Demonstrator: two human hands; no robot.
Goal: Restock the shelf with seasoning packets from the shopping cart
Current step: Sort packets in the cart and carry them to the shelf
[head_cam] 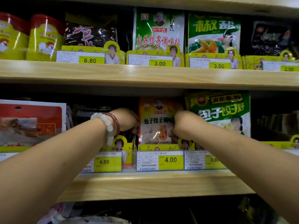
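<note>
An orange-and-white seasoning packet stands upright on the middle shelf, behind the yellow 4.00 price tag. My left hand, with bead and red bracelets on the wrist, grips the packet's left edge. On the opposite edge my right hand holds the packet. Both sets of fingers reach behind it and are mostly hidden.
A green packet stands just right of it, a red-and-white packet far left. The upper shelf carries yellow tins, dark packets and green packets. Loose bags lie below the middle shelf.
</note>
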